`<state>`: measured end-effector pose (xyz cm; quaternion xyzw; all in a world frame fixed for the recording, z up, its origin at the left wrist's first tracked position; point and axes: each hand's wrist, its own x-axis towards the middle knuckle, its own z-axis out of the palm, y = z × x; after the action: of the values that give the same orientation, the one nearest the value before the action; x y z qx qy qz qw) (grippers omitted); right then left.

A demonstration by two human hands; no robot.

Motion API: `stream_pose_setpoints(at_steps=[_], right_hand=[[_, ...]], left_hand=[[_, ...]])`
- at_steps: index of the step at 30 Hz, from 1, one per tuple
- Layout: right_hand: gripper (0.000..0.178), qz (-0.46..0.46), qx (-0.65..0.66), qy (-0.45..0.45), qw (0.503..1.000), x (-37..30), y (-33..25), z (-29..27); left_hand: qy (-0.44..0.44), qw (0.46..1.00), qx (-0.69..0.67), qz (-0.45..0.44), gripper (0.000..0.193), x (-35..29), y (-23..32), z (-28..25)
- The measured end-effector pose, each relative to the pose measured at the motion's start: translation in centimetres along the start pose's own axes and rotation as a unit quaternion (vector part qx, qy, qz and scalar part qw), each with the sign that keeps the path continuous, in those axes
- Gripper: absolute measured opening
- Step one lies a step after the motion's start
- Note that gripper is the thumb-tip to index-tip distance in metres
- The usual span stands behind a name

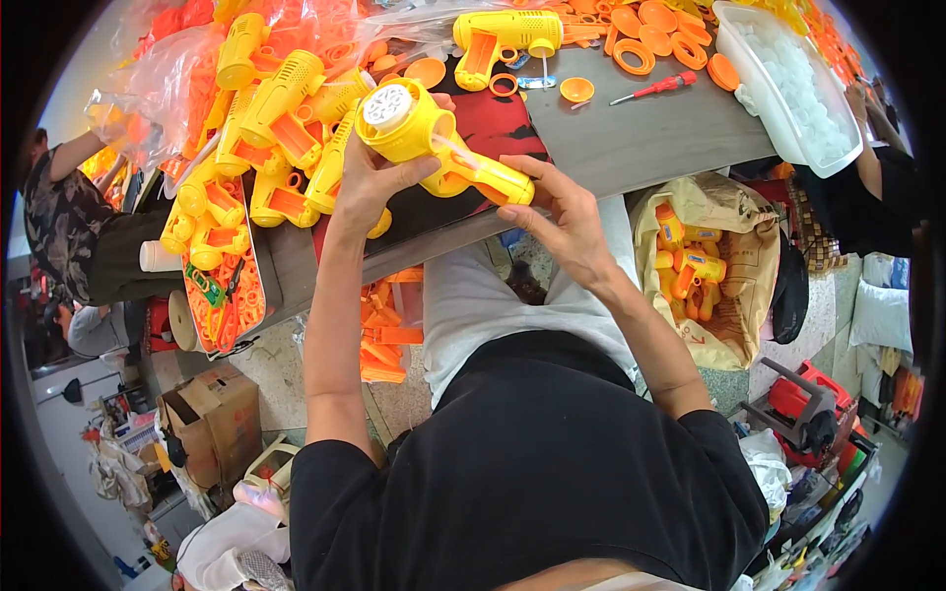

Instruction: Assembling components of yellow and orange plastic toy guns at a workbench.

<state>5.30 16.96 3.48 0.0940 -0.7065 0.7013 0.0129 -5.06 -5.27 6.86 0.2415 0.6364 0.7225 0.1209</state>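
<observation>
Currently I hold a yellow casing point(434, 138): left hand point(372, 187) grips its round head point(386, 105), right hand point(564, 212) pinches its handle point(493, 178). Red screwdriver point(655, 88) lies on the tabletop point(601, 138).

the yellow housing point(419, 133) partly hides the left grip point(372, 185); a co-worker point(872, 192) at right is cut off

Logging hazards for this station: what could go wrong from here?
The yellow housing, held by the left hand and right hand near the edge of the table, might drop if a grip slips. The heaped yellow housings sit close beside the left hand, so a bump could topple some.
</observation>
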Motion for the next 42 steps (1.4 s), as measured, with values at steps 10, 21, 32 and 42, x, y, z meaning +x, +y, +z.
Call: stream_pose_setpoints(at_steps=[10, 21, 32, 42], right_hand=[[0.05, 0.032, 0.041, -0.016, 0.999, -0.1, -0.4, -1.4], [0.052, -0.064, -0.081, 0.043, 0.994, -1.1, -0.9, -0.5], [0.056, -0.035, 0.017, -0.053, 0.998, 0.8, 0.5, -3.7], [0.05, 0.172, 0.232, -0.075, 0.954, 7.4, 1.5, -5.8]], left_hand=[[-0.009, 0.999, -0.039, -0.025, 0.07, 0.4, -0.5, 0.0], [0.004, 0.998, -0.048, -0.026, 0.069, 0.7, -0.4, 0.6], [-0.004, 0.991, 0.085, -0.099, 0.076, 1.9, 2.6, 0.5], [-0.213, 0.858, 0.458, 0.089, 0.07, 8.0, 1.8, 2.3]])
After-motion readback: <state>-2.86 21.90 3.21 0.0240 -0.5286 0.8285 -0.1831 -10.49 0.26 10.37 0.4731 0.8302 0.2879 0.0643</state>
